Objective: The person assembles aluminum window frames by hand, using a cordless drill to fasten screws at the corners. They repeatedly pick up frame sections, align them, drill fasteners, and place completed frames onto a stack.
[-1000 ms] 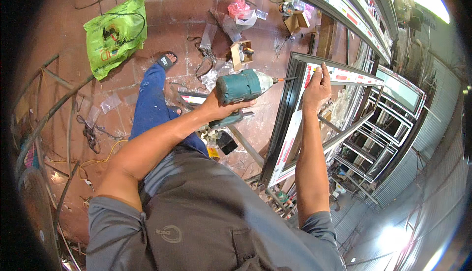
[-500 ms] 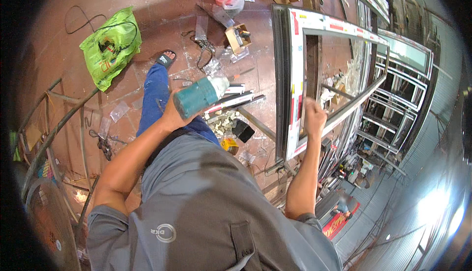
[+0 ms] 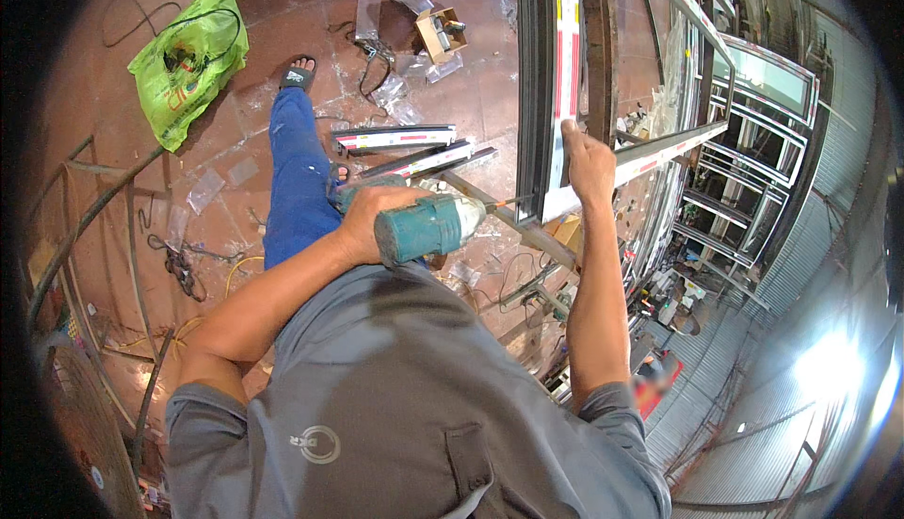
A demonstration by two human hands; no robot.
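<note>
My left hand [image 3: 365, 222] is wrapped round the handle of a teal power drill [image 3: 414, 231]. The drill lies level, its thin bit pointing right. The bit's tip is at the near corner of a dark metal frame [image 3: 535, 86]; whether it touches cannot be made out. White protective film with red patches [image 3: 566, 39] covers one face of this frame. My right hand [image 3: 590, 170] is closed on the frame's filmed side, just beyond that corner, thumb along the film. Part of its fingers is hidden behind the bar.
Short profile pieces [image 3: 400, 137] lie on the tiled floor beside my leg. Farther off are an open cardboard box [image 3: 441, 37] and a green plastic bag [image 3: 193, 67]. A metal stand [image 3: 66, 227] is at the left. More frames [image 3: 753, 170] lean at the right.
The drill has swung down and right, its bit now at the frame's near corner. My right hand, earlier a fist by the frame, now grips its side. The frame appears nearer my body.
</note>
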